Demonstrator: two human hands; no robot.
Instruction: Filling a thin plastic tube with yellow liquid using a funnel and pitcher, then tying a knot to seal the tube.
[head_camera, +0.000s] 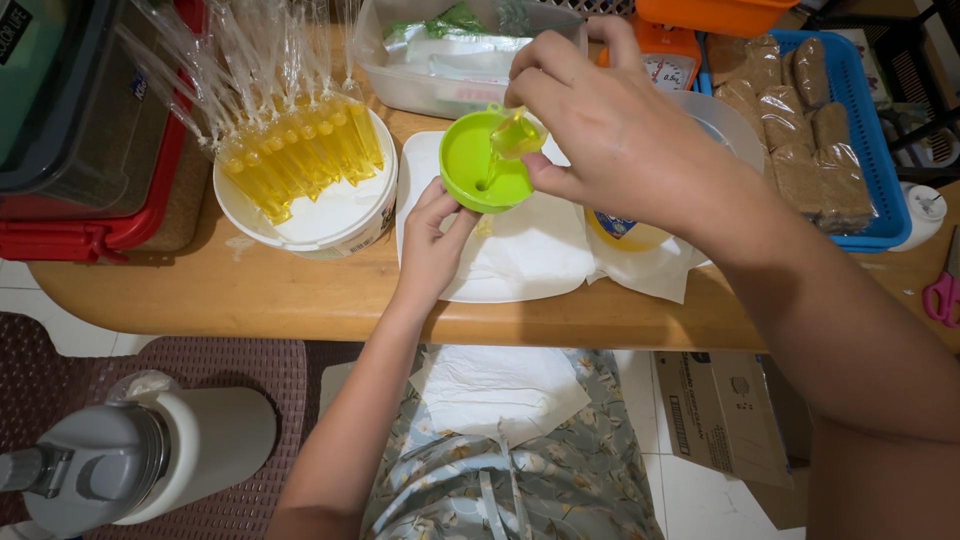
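Lime-green plastic marks the funnel (485, 165), held above a white tray (420, 160) on the wooden counter (250, 295). The left hand (430, 240) comes up from below, its fingers pinched closed around what seems to be the funnel's spout, though the bowl hides the exact grip. The right hand (610, 130) is curled from above, thumb and fingertips pinching a small clear cup (518, 135) tilted over the funnel's rim, a thin stream of yellow liquid running from it into the bowl. Just left stands a white bucket (305, 215) with a row of slim plastic tubes (300, 150) filled with the same yellow liquid, propped upright in it. A yellow bottle (625, 232) sits on paper towel under the right wrist, and a blue basket (880, 190) of wrapped brown blocks lies at the far right. The funnel looks light and stiff, but likely slick if the liquid is oily, so a hold low at the neck keeps it steady. The little cup is thin and would flex under pressure; a gentle pinch at its sides suits it.
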